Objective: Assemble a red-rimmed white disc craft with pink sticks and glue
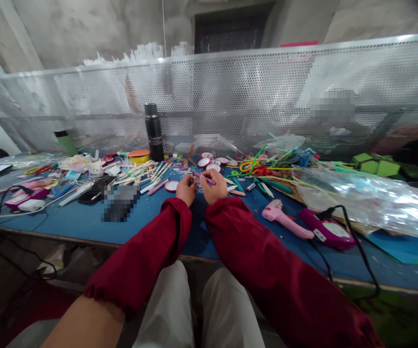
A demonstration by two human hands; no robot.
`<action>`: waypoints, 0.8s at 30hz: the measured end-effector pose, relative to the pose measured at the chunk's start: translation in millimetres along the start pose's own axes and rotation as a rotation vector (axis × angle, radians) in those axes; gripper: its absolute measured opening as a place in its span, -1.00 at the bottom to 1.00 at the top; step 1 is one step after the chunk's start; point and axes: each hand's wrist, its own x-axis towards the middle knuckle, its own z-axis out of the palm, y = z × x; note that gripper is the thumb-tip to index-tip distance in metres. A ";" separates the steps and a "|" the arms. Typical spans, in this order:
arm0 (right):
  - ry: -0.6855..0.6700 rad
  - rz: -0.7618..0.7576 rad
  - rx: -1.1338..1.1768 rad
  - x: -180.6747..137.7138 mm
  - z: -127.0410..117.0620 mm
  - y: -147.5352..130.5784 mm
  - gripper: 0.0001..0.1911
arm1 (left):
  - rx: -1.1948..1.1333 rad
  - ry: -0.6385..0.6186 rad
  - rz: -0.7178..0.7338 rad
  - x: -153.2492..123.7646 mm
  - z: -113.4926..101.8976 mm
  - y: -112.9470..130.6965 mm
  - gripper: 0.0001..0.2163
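My left hand [186,190] is over the middle of the blue table, fingers pinched together on something too small to make out. Close beside it, my right hand [214,188] is closed around a short purple stick, perhaps a marker [209,181], which points toward the left hand. Left of the left hand lies a white round lid with a red rim [171,186], and beyond it a pink pen-like stick [158,187]. More red-rimmed white discs [214,167] lie just past the fingers. Both forearms wear dark red sleeves.
A black bottle [154,133] stands behind the hands, before a perforated metal screen [231,96]. At right are a pink handled tool [285,220], a purple box with a cable [327,231] and clear plastic bags [372,198]. Phones [96,189] and paper-like sticks [140,174] lie left.
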 end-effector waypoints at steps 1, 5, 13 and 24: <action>0.004 0.002 -0.009 0.2 0.0 1.1 -0.88 | 0.020 0.006 0.001 -0.4 -0.5 1.3 -0.91; 0.049 0.005 0.000 0.7 0.1 4.5 -0.89 | 0.060 0.014 -0.014 -1.7 -1.8 6.0 -0.93; 0.027 -0.001 0.023 -1.2 -0.1 -1.8 -0.89 | 0.000 0.011 -0.028 -1.5 -0.1 3.3 -0.95; -0.007 -0.005 0.012 -0.9 -0.5 -2.4 -0.88 | 0.029 0.010 0.005 -0.7 0.3 0.9 -0.93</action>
